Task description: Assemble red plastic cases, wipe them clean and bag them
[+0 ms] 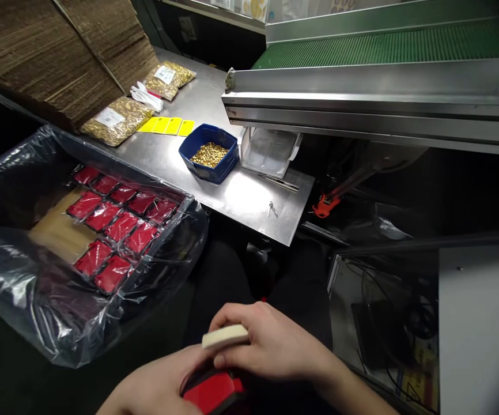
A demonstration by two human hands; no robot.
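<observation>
My left hand is closed around a red object with black edges, low in front of my lap. Much of that object is hidden by the fingers and the bottom of the picture. My right hand pinches a flat cream-coloured strip between thumb and fingers, just above the red object. The strip's material cannot be made out. To the left, several red pieces with dark edges, under clear film, lie in rows in a plastic-lined box.
A blue bin of small gold-coloured parts stands on the metal table. Nearby are a clear tray, small keys, yellow cards, white gloves and bagged parts. A green conveyor overhangs the right.
</observation>
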